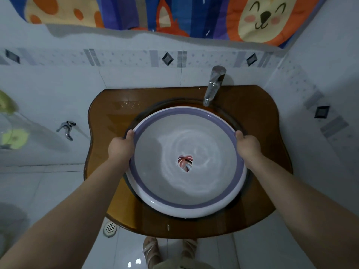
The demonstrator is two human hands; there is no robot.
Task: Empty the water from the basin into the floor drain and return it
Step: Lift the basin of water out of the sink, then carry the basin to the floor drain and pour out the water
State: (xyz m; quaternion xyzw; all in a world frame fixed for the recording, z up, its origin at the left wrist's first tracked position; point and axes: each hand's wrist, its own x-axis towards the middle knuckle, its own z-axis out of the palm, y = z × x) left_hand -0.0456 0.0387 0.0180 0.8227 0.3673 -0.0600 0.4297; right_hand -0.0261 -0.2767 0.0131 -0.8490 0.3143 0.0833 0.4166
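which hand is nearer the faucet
Right. The right hand grips the basin rim just below and right of the faucet; the left hand grips the opposite rim, farther away.

Fingers of both hands hidden under the basin [186,208] rim; curtain [174,14] cut off above
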